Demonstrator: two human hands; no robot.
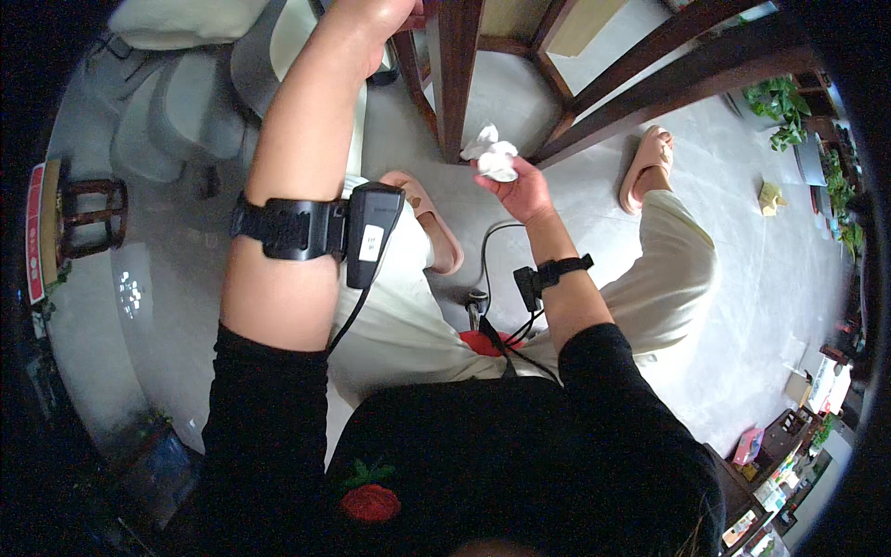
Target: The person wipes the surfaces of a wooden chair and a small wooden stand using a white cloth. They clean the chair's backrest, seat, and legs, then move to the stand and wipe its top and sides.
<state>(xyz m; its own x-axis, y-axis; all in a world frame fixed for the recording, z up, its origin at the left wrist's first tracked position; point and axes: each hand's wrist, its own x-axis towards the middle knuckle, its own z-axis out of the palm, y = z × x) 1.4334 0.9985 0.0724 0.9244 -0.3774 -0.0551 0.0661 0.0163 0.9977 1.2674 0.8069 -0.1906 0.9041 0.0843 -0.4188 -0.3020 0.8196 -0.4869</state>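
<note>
My right hand (527,193) is closed around a crumpled white tissue or cloth (497,161), part of which sticks up past the fingers. Just beyond it stands a dark wooden post (452,76), part of a furniture frame with slanting beams (647,90). At the top edge, my left hand (390,17) is partly cut off by the picture's rim. Its fingers are near the dark wood beside the post, and their grip is hidden. Black straps with small boxes sit on my left arm (299,228) and right forearm (562,270).
Pale chairs (202,104) stand at the upper left, with a small wooden stool (94,217) farther left. A red seat (487,342) shows between my legs, near black cables (485,257). On the right are a yellowish crumpled item (771,199), potted plants (776,101) and a cluttered shelf (773,480).
</note>
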